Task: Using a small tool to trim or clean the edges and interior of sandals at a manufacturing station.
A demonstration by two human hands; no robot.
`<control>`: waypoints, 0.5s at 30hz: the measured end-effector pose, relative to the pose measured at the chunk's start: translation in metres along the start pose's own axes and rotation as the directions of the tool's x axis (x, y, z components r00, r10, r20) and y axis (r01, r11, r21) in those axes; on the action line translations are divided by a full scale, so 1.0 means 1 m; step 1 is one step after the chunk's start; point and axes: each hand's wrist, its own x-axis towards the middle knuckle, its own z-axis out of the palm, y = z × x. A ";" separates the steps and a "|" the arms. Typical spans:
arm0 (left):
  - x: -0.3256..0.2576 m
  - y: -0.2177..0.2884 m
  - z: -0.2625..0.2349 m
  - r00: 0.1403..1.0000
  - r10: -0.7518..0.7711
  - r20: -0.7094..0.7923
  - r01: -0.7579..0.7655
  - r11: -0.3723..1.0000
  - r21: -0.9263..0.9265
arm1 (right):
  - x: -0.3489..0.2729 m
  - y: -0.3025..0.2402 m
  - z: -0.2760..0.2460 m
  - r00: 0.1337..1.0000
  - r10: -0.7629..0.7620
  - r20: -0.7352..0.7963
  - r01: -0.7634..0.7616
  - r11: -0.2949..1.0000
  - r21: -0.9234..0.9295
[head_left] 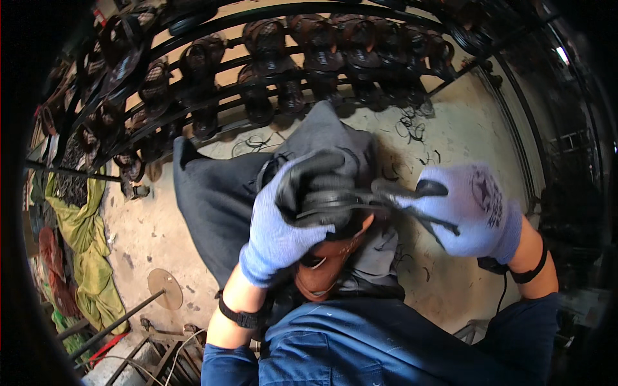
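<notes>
My left hand (286, 202), in a light blue glove with a black palm, is closed around a black shoe sole (331, 201) held above my lap. Brown leather footwear (322, 270) shows just below it; whether the two are joined is hidden by my glove. My right hand (470, 206), gloved alike, is closed on a dark, slim, scissors-like tool (421, 215). The tool's front end meets the right end of the sole, and its exact shape is blurred. Dark grey cloth (219, 193) covers my legs beneath the hands.
Metal racks (225, 90) filled with dark sandals (264, 42) stand ahead and to the left. Thin black strips (412, 125) lie scattered on the pale floor. At the left are a yellow-green cloth (87, 244) and a round plate on a rod (165, 289).
</notes>
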 end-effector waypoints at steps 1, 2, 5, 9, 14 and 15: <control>-0.002 -0.004 0.006 0.999 0.052 0.002 -0.052 0.996 0.074 | -0.008 0.000 0.002 0.995 0.053 0.089 -0.058 0.997 0.054; -0.001 -0.004 0.012 0.998 0.067 0.003 -0.067 0.994 0.086 | -0.010 -0.001 -0.001 0.996 0.045 0.075 -0.048 0.998 0.039; 0.005 -0.001 0.014 0.988 0.105 0.116 -0.122 0.981 0.152 | -0.012 -0.001 -0.002 0.996 0.040 -0.085 -0.030 0.993 0.115; 0.008 0.002 0.035 0.987 0.108 0.121 -0.127 0.978 0.165 | -0.015 -0.001 -0.010 0.998 0.047 0.049 -0.053 0.989 0.138; -0.001 0.003 0.039 0.998 0.024 0.052 -0.014 0.982 -0.187 | -0.034 0.016 0.002 0.984 0.043 -0.173 -0.005 0.978 0.210; -0.001 -0.002 0.037 0.998 0.000 -0.062 -0.004 0.998 -0.065 | -0.046 0.026 0.002 0.969 0.142 -0.203 -0.079 0.954 0.291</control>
